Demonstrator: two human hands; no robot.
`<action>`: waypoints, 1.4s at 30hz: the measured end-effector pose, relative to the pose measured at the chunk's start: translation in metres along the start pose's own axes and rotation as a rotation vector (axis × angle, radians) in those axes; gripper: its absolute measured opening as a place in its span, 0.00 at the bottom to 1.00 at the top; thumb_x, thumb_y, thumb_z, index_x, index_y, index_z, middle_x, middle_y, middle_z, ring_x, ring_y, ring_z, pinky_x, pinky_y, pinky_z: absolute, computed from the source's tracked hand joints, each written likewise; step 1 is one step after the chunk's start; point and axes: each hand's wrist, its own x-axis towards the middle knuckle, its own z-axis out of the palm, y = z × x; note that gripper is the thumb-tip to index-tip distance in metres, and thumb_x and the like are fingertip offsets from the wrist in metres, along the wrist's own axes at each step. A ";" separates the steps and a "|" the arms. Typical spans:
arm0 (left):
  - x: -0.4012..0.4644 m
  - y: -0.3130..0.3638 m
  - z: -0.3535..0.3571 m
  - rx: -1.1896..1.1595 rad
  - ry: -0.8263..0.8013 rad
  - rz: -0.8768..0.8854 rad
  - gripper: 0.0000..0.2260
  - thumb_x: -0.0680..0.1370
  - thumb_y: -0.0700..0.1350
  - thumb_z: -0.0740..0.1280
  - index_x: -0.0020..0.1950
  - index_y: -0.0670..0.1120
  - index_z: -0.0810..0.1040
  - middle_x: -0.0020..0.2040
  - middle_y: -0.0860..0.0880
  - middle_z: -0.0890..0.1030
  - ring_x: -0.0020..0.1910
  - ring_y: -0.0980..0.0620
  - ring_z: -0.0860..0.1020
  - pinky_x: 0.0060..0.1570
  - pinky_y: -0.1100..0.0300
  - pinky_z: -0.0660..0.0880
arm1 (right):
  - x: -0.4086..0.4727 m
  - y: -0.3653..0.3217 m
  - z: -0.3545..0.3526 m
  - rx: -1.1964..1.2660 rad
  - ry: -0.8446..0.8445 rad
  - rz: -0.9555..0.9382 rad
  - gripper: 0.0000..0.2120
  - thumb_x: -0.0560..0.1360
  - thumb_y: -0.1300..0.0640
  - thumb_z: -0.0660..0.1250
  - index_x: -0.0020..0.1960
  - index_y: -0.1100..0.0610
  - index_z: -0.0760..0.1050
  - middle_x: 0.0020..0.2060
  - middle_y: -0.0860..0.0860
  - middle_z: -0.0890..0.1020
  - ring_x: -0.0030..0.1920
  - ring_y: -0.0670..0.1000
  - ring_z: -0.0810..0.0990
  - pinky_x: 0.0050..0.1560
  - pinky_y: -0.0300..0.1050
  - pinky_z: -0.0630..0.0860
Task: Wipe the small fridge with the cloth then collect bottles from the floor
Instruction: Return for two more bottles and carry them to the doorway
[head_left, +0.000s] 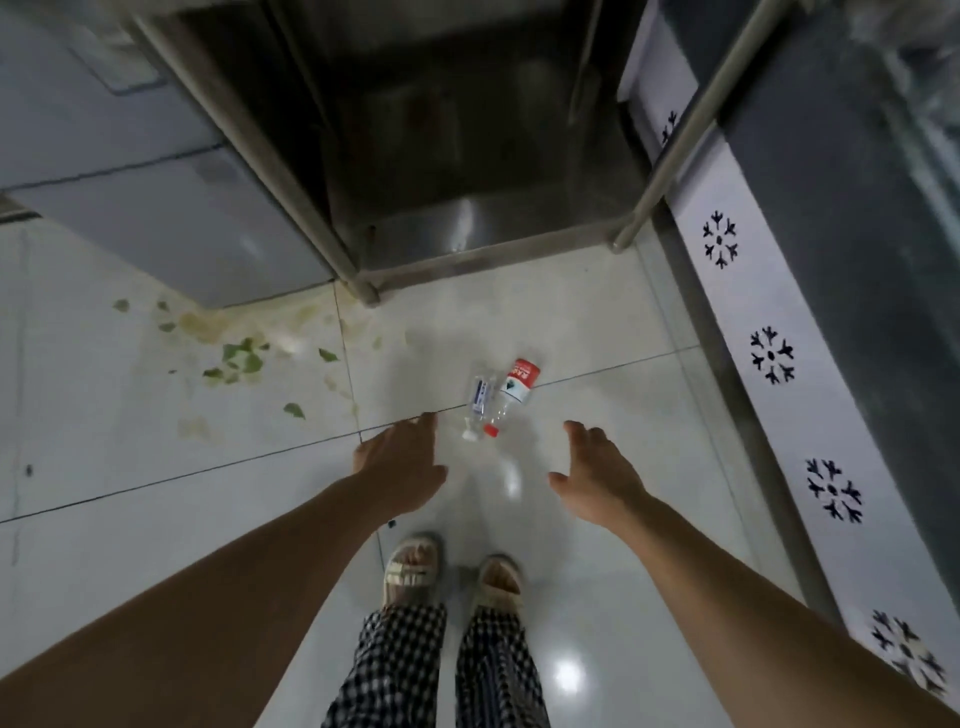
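Two clear plastic bottles lie side by side on the white tiled floor. One has a red label and red cap (514, 391); the other has a blue-and-white label and white cap (480, 397). My left hand (402, 465) reaches down just left of them, fingers apart, holding nothing. To the bottles' right and a little nearer to me, my right hand (597, 473) is spread open and empty. Neither hand touches a bottle. A small grey fridge (171, 228) stands at the left. No cloth is in view.
A steel table frame with legs (363, 288) and a low shelf (483, 228) stands just behind the bottles. Green leaf scraps and stains (241, 356) lie on the floor at left. A dark cabinet with a white snowflake strip (769, 358) runs along the right. My sandalled feet (452, 571) are below.
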 end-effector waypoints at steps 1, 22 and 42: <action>0.019 -0.002 0.014 0.001 -0.013 0.002 0.25 0.76 0.52 0.64 0.70 0.49 0.61 0.61 0.47 0.77 0.59 0.46 0.76 0.55 0.52 0.72 | 0.018 0.002 0.015 0.018 -0.001 0.009 0.29 0.76 0.49 0.64 0.71 0.57 0.57 0.62 0.58 0.69 0.63 0.58 0.71 0.57 0.50 0.72; 0.358 -0.041 0.273 -0.142 0.074 -0.022 0.27 0.75 0.59 0.64 0.66 0.45 0.63 0.61 0.43 0.76 0.58 0.41 0.75 0.46 0.54 0.67 | 0.363 0.038 0.243 0.544 0.323 0.235 0.31 0.76 0.43 0.64 0.71 0.56 0.57 0.62 0.57 0.70 0.59 0.57 0.74 0.56 0.57 0.77; 0.380 -0.037 0.291 -0.219 -0.007 -0.093 0.32 0.69 0.54 0.72 0.66 0.41 0.64 0.60 0.41 0.73 0.56 0.41 0.75 0.49 0.53 0.72 | 0.374 0.063 0.247 0.557 0.231 0.301 0.29 0.74 0.46 0.68 0.65 0.59 0.60 0.60 0.57 0.75 0.55 0.58 0.79 0.54 0.53 0.79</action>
